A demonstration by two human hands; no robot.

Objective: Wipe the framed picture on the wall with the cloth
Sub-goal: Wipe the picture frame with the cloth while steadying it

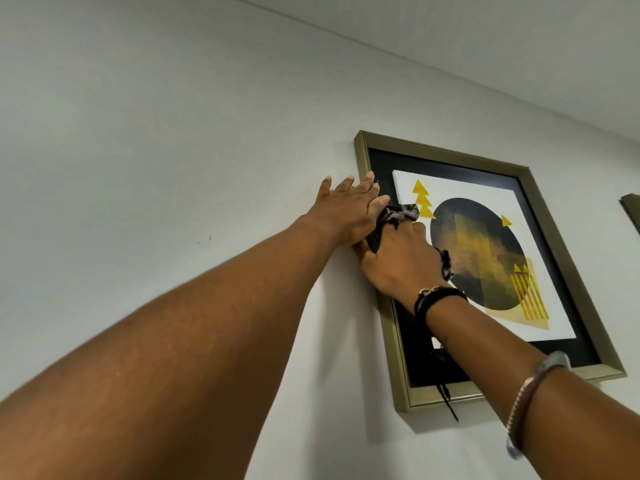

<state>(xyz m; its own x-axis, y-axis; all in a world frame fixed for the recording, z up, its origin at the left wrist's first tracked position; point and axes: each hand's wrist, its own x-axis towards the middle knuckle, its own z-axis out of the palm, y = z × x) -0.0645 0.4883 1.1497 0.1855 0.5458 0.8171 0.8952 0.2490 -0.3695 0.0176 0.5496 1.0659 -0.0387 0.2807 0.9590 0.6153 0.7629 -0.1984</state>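
Both forearms reach up; the left hand (349, 211) lies flat, open, empty against the frame (571, 258) edge; the right hand (401, 261) presses the bunched cloth (398, 216) onto the glass; hard rubbing may tilt the picture.

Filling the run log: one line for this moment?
right hand: cloth on framed picture | left hand: flat, steadying frame edge

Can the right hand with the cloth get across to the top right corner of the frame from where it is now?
Probably yes. The right hand already presses the cloth on the glass near the frame's left side, and nothing lies between it and that corner. The left hand rests at the left edge, out of the way.
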